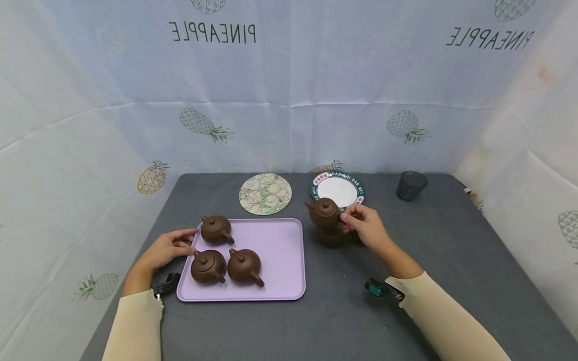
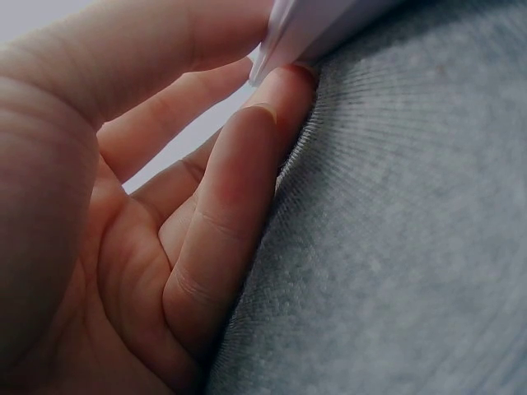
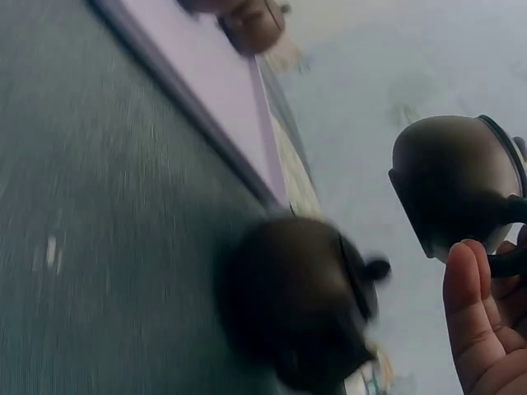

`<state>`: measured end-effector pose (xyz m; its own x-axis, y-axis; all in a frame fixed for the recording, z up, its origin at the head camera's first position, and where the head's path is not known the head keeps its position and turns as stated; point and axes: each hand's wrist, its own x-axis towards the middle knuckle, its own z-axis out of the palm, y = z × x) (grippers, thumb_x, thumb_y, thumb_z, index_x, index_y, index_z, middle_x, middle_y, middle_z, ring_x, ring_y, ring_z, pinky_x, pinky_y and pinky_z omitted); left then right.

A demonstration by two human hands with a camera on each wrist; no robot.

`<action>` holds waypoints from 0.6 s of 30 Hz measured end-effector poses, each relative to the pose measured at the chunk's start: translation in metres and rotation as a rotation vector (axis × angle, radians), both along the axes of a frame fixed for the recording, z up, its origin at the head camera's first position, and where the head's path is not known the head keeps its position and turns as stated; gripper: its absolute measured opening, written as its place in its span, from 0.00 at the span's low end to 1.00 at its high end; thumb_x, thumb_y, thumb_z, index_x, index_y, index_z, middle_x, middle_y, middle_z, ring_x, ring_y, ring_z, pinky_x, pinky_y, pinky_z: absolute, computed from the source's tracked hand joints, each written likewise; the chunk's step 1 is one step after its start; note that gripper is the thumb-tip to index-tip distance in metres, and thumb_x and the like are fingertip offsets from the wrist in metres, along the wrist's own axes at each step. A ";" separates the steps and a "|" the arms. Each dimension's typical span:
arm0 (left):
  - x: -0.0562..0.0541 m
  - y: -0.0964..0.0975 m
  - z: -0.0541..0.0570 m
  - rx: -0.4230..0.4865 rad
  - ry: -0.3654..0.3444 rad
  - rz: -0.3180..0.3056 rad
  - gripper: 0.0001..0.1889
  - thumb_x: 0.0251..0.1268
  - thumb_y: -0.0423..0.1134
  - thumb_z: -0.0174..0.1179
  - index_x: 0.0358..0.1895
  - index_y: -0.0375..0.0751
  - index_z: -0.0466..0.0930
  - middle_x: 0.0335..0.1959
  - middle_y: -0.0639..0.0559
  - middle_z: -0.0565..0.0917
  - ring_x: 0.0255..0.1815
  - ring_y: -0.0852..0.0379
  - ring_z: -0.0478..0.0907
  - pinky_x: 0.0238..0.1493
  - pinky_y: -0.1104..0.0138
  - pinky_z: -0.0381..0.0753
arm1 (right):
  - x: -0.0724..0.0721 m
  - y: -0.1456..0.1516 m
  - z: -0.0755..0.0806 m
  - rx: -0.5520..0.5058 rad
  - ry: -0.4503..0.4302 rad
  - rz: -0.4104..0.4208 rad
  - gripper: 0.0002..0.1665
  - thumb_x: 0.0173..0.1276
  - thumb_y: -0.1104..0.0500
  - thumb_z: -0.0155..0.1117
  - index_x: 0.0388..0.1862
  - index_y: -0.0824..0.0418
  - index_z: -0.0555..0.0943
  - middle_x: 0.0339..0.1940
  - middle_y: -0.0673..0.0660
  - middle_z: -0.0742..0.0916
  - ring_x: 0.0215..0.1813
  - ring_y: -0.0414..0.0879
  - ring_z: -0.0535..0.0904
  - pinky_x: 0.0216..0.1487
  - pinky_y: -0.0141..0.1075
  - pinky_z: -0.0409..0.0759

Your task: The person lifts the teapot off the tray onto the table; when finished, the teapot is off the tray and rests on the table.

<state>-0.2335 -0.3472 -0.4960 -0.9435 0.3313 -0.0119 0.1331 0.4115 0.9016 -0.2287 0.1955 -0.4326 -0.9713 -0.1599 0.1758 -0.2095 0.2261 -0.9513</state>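
Three small brown clay teapots, an upper one (image 1: 216, 229), a lower left one (image 1: 208, 266) and a lower right one (image 1: 244, 265), stand on a lilac tray (image 1: 282, 260). My left hand (image 1: 164, 250) is at the tray's left edge; its thumb and fingers hold the rim (image 2: 276, 41). My right hand (image 1: 368, 230) pinches the handle of a brown teapot (image 1: 324, 212), also seen as the held teapot (image 3: 449, 160) in the right wrist view. It hangs raised above the table, its spout pointing left. Below it stands another teapot (image 3: 288, 288), partly covered in the head view.
Behind the tray lies a round patterned mat (image 1: 265, 194). A white plate (image 1: 336, 191) with a green lettered rim is behind the held teapot. At the back right stands a dark glass cup (image 1: 411, 186). A pineapple-print cloth (image 1: 289, 75) hangs behind the grey table (image 1: 433, 235).
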 end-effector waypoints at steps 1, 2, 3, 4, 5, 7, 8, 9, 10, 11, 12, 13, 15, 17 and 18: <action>0.000 0.000 0.000 0.000 -0.001 0.000 0.32 0.57 0.27 0.68 0.65 0.24 0.68 0.49 0.30 0.76 0.36 0.62 0.81 0.38 0.72 0.77 | 0.001 0.007 0.000 -0.005 -0.002 -0.017 0.10 0.71 0.65 0.60 0.36 0.74 0.75 0.31 0.64 0.81 0.30 0.46 0.83 0.36 0.40 0.82; 0.000 0.000 -0.001 -0.001 -0.001 -0.001 0.32 0.57 0.27 0.67 0.65 0.24 0.68 0.50 0.30 0.76 0.36 0.62 0.81 0.38 0.72 0.77 | 0.002 0.013 0.000 -0.006 -0.006 -0.032 0.10 0.71 0.65 0.60 0.36 0.75 0.75 0.31 0.64 0.82 0.30 0.46 0.83 0.36 0.40 0.82; 0.000 0.000 -0.001 -0.002 -0.003 0.000 0.32 0.57 0.27 0.67 0.65 0.24 0.68 0.50 0.30 0.76 0.36 0.62 0.82 0.38 0.72 0.77 | 0.003 0.019 0.000 -0.002 -0.011 -0.049 0.10 0.71 0.65 0.60 0.36 0.75 0.75 0.31 0.63 0.82 0.30 0.45 0.83 0.36 0.40 0.82; 0.000 0.000 0.000 -0.004 -0.005 0.001 0.32 0.57 0.27 0.67 0.65 0.23 0.67 0.50 0.29 0.76 0.36 0.61 0.82 0.38 0.72 0.77 | 0.003 0.026 -0.001 0.003 -0.010 -0.063 0.11 0.72 0.65 0.60 0.36 0.75 0.74 0.31 0.64 0.82 0.29 0.45 0.83 0.35 0.40 0.82; 0.000 0.000 0.000 -0.007 -0.006 0.004 0.32 0.57 0.28 0.68 0.65 0.24 0.68 0.50 0.29 0.76 0.36 0.61 0.82 0.38 0.72 0.77 | 0.004 0.032 -0.001 0.012 -0.011 -0.078 0.11 0.72 0.64 0.59 0.37 0.75 0.74 0.30 0.64 0.83 0.29 0.44 0.83 0.36 0.39 0.82; 0.000 0.000 0.000 -0.016 -0.004 0.004 0.32 0.57 0.28 0.68 0.65 0.24 0.68 0.50 0.30 0.77 0.36 0.61 0.82 0.39 0.72 0.77 | 0.007 0.044 -0.002 0.021 -0.018 -0.101 0.13 0.73 0.63 0.59 0.38 0.75 0.74 0.31 0.65 0.83 0.30 0.44 0.83 0.36 0.38 0.82; 0.000 0.000 0.000 -0.018 -0.003 0.003 0.32 0.57 0.28 0.68 0.65 0.23 0.68 0.50 0.30 0.77 0.36 0.61 0.82 0.39 0.72 0.77 | 0.010 0.050 -0.003 0.028 -0.022 -0.112 0.14 0.73 0.62 0.59 0.39 0.76 0.74 0.31 0.65 0.83 0.30 0.44 0.83 0.36 0.38 0.82; -0.001 0.000 -0.001 -0.023 0.000 0.002 0.32 0.57 0.28 0.68 0.65 0.23 0.68 0.50 0.31 0.77 0.36 0.61 0.82 0.39 0.72 0.77 | 0.012 0.056 -0.004 0.034 -0.025 -0.123 0.15 0.73 0.61 0.59 0.39 0.76 0.74 0.32 0.65 0.83 0.31 0.44 0.83 0.37 0.37 0.82; -0.001 0.000 -0.001 -0.026 0.000 0.000 0.32 0.57 0.28 0.68 0.65 0.24 0.68 0.50 0.31 0.77 0.36 0.61 0.82 0.39 0.72 0.77 | 0.014 0.062 -0.005 0.032 -0.028 -0.131 0.16 0.73 0.61 0.59 0.40 0.77 0.74 0.33 0.66 0.82 0.31 0.45 0.83 0.37 0.36 0.82; -0.001 0.000 -0.001 -0.025 0.001 -0.001 0.32 0.57 0.28 0.68 0.65 0.24 0.68 0.50 0.31 0.77 0.36 0.61 0.82 0.39 0.72 0.77 | 0.016 0.067 -0.006 0.033 -0.036 -0.143 0.17 0.74 0.60 0.58 0.40 0.78 0.74 0.34 0.65 0.82 0.32 0.45 0.83 0.37 0.36 0.82; -0.001 0.000 -0.002 -0.025 0.002 -0.003 0.32 0.57 0.28 0.68 0.65 0.24 0.68 0.50 0.31 0.77 0.36 0.61 0.82 0.39 0.72 0.77 | 0.019 0.073 -0.007 0.039 -0.037 -0.152 0.17 0.74 0.60 0.58 0.41 0.78 0.74 0.34 0.64 0.82 0.32 0.45 0.83 0.37 0.35 0.82; -0.001 0.000 -0.002 -0.024 0.001 0.002 0.32 0.57 0.28 0.68 0.65 0.24 0.68 0.49 0.31 0.77 0.36 0.61 0.82 0.39 0.72 0.77 | 0.021 0.078 -0.008 0.040 -0.040 -0.164 0.18 0.74 0.60 0.58 0.41 0.79 0.74 0.34 0.63 0.82 0.32 0.45 0.83 0.37 0.35 0.82; -0.001 0.000 -0.003 -0.024 0.002 0.005 0.32 0.57 0.28 0.68 0.65 0.24 0.68 0.49 0.31 0.77 0.36 0.61 0.82 0.38 0.73 0.77 | 0.025 0.089 -0.009 0.043 -0.041 -0.179 0.19 0.74 0.59 0.58 0.42 0.79 0.73 0.35 0.60 0.83 0.33 0.45 0.84 0.37 0.35 0.82; -0.002 -0.001 -0.004 -0.019 0.003 0.012 0.32 0.56 0.28 0.69 0.64 0.24 0.69 0.49 0.31 0.77 0.36 0.61 0.82 0.38 0.73 0.77 | 0.029 0.098 -0.008 0.037 -0.035 -0.191 0.19 0.75 0.60 0.57 0.43 0.80 0.73 0.34 0.58 0.83 0.33 0.45 0.84 0.37 0.35 0.82; -0.002 -0.002 -0.004 -0.022 0.007 0.012 0.31 0.56 0.29 0.69 0.64 0.24 0.69 0.48 0.31 0.77 0.36 0.61 0.82 0.38 0.72 0.77 | 0.030 0.103 -0.008 0.029 -0.032 -0.194 0.19 0.75 0.60 0.57 0.43 0.80 0.72 0.34 0.57 0.83 0.32 0.44 0.84 0.36 0.35 0.82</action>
